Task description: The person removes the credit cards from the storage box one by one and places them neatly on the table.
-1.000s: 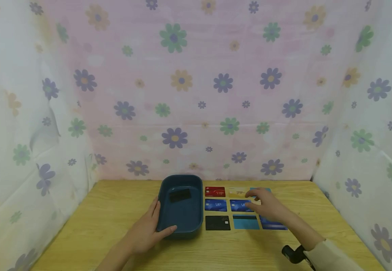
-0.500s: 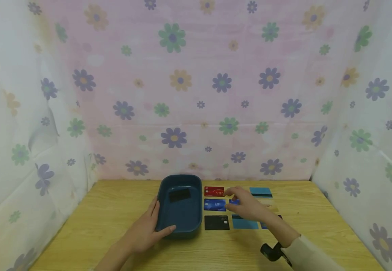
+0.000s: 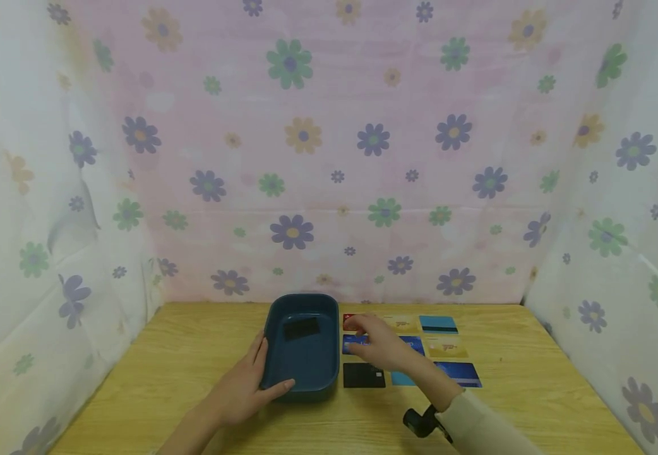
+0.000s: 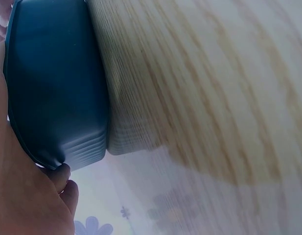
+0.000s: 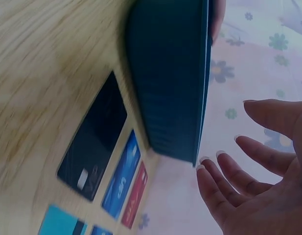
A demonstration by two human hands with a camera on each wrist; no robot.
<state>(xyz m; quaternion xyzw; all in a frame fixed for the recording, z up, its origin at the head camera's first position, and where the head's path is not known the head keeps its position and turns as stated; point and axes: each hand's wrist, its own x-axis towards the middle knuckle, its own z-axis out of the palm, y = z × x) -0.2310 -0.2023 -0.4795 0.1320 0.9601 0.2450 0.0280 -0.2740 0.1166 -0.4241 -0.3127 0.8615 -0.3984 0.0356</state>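
A dark blue rectangular tray point(image 3: 306, 363) stands on the table, a dark rectangular card point(image 3: 302, 328) lying inside it. My left hand point(image 3: 244, 388) holds the tray at its left side and near corner, thumb over the front rim. Just right of the tray, several cards lie in rows. My right hand point(image 3: 382, 344) hovers above the left part of these rows, its fingers loosely bent and holding nothing. It partly covers a red card point(image 3: 348, 318) and a blue card point(image 3: 347, 345). Nearest the front lies a black card point(image 3: 364, 376).
Farther right are a light blue card with a dark stripe point(image 3: 438, 323), a gold card point(image 3: 447, 346) and a dark blue card point(image 3: 462, 373). The wooden table point(image 3: 533, 379) meets flowered cloth point(image 3: 329, 158) at the back and sides.
My right hand has moved left across the cards, from the right-hand columns towards the tray. The left hand, tray and cards appear to stay in place.
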